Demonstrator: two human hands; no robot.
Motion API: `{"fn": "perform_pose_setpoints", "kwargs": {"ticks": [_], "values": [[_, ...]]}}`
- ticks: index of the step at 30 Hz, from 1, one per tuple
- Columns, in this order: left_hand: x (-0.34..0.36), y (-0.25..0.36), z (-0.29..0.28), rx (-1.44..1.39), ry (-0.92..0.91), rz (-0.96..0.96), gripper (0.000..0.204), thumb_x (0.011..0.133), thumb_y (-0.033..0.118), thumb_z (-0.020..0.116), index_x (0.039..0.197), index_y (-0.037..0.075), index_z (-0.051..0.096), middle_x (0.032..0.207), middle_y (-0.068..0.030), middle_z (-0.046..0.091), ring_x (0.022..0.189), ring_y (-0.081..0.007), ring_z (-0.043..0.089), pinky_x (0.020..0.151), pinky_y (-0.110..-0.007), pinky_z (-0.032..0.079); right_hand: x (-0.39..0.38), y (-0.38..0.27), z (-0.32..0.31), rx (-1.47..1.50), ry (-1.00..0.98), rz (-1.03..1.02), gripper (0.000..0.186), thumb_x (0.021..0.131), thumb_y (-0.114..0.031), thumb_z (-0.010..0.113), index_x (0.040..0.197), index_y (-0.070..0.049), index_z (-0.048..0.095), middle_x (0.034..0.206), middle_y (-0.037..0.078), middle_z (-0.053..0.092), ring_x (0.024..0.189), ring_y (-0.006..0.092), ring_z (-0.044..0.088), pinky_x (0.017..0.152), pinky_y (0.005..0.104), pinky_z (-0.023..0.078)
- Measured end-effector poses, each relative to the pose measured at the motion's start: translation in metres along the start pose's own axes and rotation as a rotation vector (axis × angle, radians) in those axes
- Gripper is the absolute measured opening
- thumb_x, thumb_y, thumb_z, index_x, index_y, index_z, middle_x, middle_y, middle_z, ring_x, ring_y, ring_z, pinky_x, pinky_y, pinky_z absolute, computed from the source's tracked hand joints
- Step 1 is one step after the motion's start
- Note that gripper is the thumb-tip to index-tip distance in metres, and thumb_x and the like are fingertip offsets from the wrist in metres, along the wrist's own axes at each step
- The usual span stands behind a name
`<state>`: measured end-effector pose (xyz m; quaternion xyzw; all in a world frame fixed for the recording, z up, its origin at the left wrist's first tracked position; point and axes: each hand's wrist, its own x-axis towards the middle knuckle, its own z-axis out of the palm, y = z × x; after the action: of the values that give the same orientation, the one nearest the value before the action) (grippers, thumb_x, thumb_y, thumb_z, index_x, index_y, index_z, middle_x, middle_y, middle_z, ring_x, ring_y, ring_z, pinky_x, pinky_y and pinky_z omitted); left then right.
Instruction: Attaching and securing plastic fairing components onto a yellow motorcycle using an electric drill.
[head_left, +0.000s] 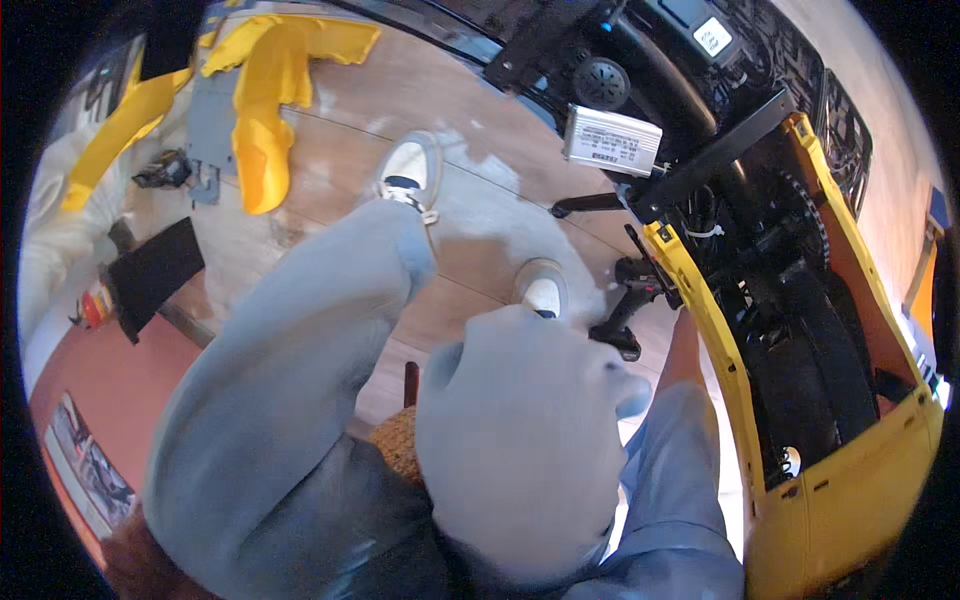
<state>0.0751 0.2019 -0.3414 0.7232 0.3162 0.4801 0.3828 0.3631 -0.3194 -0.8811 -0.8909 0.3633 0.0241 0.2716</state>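
Note:
My right forearm, in a blue-grey sleeve, reaches forward along the near side of a yellow body panel (700, 310). My right hand (684, 342) shows only in a small part at the panel's edge, and its fingers are hidden. Closest to it is a black cordless drill (632, 290), its grip and battery end in plain sight with no fingers around them. Whether my hand touches the drill's other end I cannot tell. The panel belongs to a black vehicle frame (800, 330) with exposed cables. My left hand is out of view.
A silver finned metal box (612, 140) sits on the frame's far end. Loose yellow panels (265, 110) and a grey plate (212, 125) lie at the far left. A black flat piece (155, 270) is beside a reddish surface (120, 370). My legs fill the middle.

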Motion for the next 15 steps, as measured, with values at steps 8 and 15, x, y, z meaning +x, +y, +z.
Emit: {"fn": "perform_pose_setpoints", "kwargs": {"ticks": [8,15], "values": [[0.002,-0.007,0.002,-0.041,0.371,-0.67,0.039,0.107,0.03,0.044,0.071,0.015,0.04,0.059,0.0023,0.035,0.045,-0.0091,0.027,0.045,-0.025,0.026,-0.079,0.002,-0.007,0.188,-0.081,0.261,0.036,0.083,-0.002,0.063,0.119,0.004,0.06,0.103,0.012,0.068,0.088,0.0215,0.066,0.078,0.0352,0.055],[-0.031,0.013,-0.025,-1.596,-0.006,-1.225,0.027,0.108,0.022,0.043,0.086,0.008,0.052,0.076,0.0006,0.047,0.055,-0.0091,0.039,0.05,-0.025,0.03,-0.194,-0.122,-0.05,0.569,-0.826,0.057,0.035,0.088,-0.004,0.065,0.122,0.001,0.058,0.104,0.012,0.066,0.094,0.0199,0.062,0.081,0.0315,0.052]]}}
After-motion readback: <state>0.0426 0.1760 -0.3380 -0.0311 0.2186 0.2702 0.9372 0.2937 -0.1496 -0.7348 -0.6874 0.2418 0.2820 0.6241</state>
